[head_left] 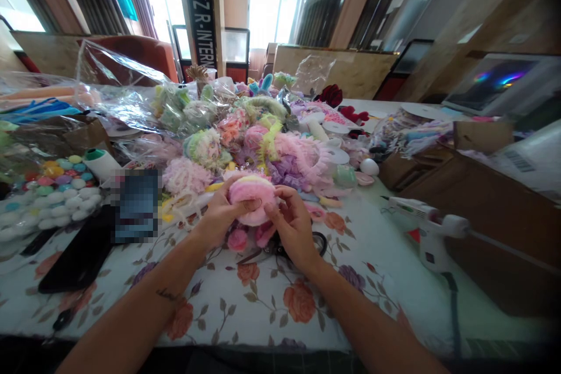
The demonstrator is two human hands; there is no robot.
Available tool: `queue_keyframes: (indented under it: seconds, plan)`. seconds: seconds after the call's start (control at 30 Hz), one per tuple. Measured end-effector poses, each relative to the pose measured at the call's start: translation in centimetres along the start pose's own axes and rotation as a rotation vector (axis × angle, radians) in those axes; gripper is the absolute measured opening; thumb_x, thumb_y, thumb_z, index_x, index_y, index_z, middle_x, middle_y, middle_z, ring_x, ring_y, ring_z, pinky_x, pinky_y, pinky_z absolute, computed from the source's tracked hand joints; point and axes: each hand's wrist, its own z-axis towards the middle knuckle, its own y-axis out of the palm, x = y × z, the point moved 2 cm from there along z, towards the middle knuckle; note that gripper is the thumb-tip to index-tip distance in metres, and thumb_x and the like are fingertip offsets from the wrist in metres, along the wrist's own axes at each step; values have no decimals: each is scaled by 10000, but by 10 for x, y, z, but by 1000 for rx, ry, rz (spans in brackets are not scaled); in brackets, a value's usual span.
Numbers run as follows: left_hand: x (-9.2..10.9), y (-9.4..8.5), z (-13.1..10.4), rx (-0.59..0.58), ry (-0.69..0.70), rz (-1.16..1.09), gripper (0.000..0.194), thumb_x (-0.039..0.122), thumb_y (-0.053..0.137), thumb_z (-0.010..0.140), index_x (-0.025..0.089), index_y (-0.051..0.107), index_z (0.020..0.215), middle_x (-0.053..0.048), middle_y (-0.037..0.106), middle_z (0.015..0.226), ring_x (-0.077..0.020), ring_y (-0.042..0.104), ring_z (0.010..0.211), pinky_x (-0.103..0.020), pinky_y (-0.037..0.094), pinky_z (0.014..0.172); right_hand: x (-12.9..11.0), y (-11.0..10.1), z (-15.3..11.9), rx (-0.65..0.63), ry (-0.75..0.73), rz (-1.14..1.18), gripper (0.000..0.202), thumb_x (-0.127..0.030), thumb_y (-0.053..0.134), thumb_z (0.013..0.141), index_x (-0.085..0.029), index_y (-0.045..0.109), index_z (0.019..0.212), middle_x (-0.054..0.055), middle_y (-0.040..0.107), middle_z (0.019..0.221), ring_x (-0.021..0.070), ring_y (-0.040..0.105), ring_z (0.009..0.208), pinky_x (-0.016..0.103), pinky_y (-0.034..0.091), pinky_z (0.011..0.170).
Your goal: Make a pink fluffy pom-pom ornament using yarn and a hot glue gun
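Observation:
A round, fluffy pink piece [253, 196] with a pale yellow patch on top is held up between my two hands over the flowered cloth. My left hand [225, 210] grips its left side, the thumb lying across the front. At the right edge, my right hand [291, 219] pinches it between thumb and fingers. Below hang or lie small pink fluffy balls [237, 239]; whether they are joined to the piece I cannot tell. Black-handled scissors [322, 243] lie partly hidden behind my right hand.
Beyond my hands spreads a heap of yarn and fluffy trims [284, 152]. On the left are a black tablet-like object [79, 257], a blurred-out screen [137, 205] and bagged pompoms [56, 204]. A white glue gun [432, 225] and a cardboard box [495, 228] stand right.

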Motion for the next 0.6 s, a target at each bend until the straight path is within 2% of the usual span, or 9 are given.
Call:
queue_keyframes:
  seconds: [0.13, 0.23, 0.43, 0.6]
  plan:
    - [0, -1, -1, -38, -24, 2, 657, 323, 907, 668, 195, 664, 1264, -64, 723, 1023, -190, 660, 897, -273, 546, 797, 0, -1, 2, 14, -1, 6, 331, -495, 725, 879, -254, 577, 1050, 8, 575, 984, 134, 576, 730, 253, 543, 582]
    - [2, -1, -2, -80, -38, 4, 665, 389, 898, 683, 188, 660, 1270, -92, 715, 1097, -213, 662, 966, -284, 546, 840, 0, -2, 1, 27, 20, 1, 328, -491, 711, 890, -258, 570, 1072, 9, 572, 1010, 128, 569, 700, 261, 541, 568]
    - [5, 0, -1, -3, 12, 46, 709, 270, 935, 598, 195, 671, 1252, -45, 714, 969, -187, 645, 829, -272, 553, 731, 1, -1, -1, 30, -61, -84, 263, -451, 719, 882, -254, 615, 1020, 49, 600, 1095, 201, 626, 937, 337, 598, 755]
    - [6, 1, -1, 17, 10, 21, 692, 271, 926, 618, 188, 667, 1254, -60, 714, 981, -193, 651, 833, -284, 560, 739, -1, 0, -1, 38, 0, -47, 319, -471, 740, 863, -257, 607, 1058, 60, 623, 1093, 228, 657, 994, 312, 604, 691]
